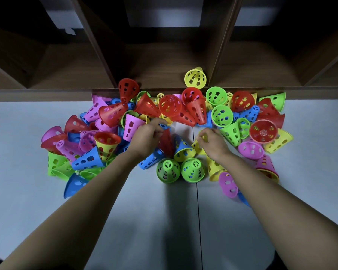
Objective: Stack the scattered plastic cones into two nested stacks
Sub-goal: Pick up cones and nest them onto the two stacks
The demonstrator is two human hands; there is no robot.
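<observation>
Your left hand [147,136] sits at the centre of the frame with its fingers curled around a dark red cone [166,142], which hangs point-up between your fingers and a blue cone [183,146] lying just to its right. Your right hand [213,142] is a little to the right of centre, fingers pinched closed on the rim of a yellow cone [198,147] that rests against the pale tabletop [164,211].

The rest of the perforated cones [170,108] lie scattered in a wide band across the middle of the frame, red, pink, green, blue and yellow mixed together, most on their sides and some partly nested. Just below your hands, two green cones [168,170] stand side by side with narrow ends up, touching each other. At lower right of the pile a pink cone [228,184] lies on its side beside your right forearm. At the left a red-rimmed yellow cone [106,146] leans over a blue one [87,159].

One yellow cone [195,77] lies apart from the heap at upper centre, on the wooden shelf unit [164,61] that runs along the top of the frame.
</observation>
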